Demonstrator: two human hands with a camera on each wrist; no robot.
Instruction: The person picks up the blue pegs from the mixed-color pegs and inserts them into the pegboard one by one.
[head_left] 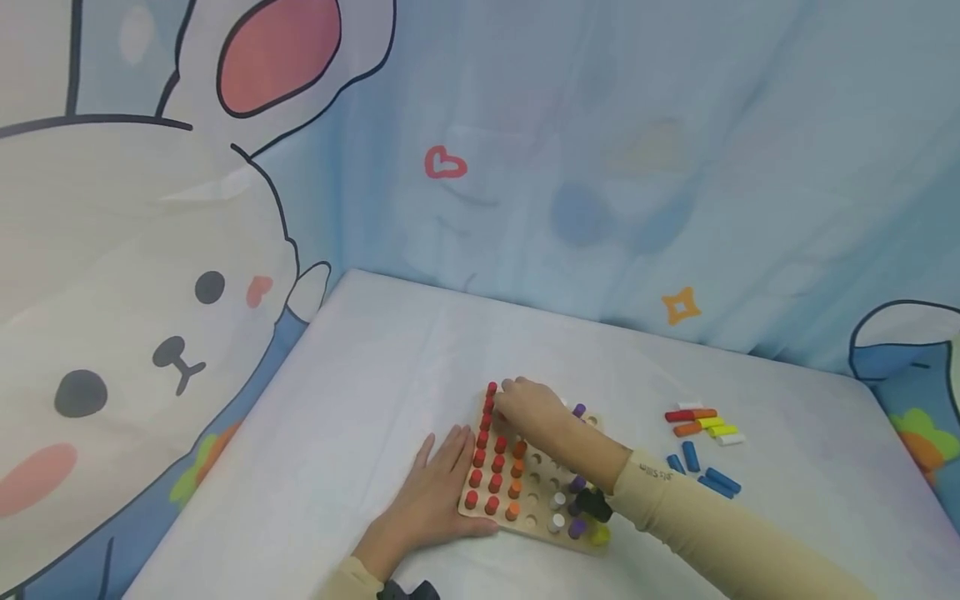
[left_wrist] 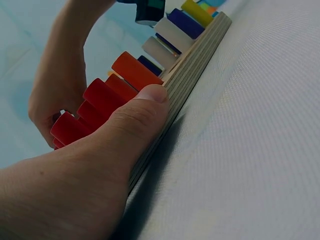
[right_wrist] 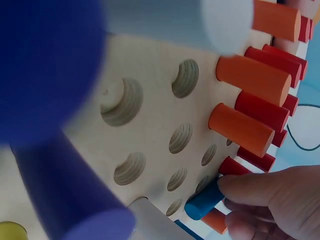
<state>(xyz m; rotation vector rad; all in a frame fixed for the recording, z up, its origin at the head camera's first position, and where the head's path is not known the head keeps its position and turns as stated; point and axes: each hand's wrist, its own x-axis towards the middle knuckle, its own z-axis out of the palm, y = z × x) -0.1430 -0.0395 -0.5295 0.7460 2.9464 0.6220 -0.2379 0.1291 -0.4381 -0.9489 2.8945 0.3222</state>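
Right hand (head_left: 534, 410) pinching 1 blue peg (right_wrist: 204, 200) over the far end of the board (right_wrist: 157, 100), I hold my left hand (head_left: 433, 490), fingers straight, against its left and near edges, apparently to keep it from sliding.

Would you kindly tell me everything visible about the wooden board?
The wooden board is pale, with a layered edge and rows of round holes: some bare, others holding upright red, orange, white, purple and yellow pegs. It lies on the white table, the person's left grip resting against its near-left corner.
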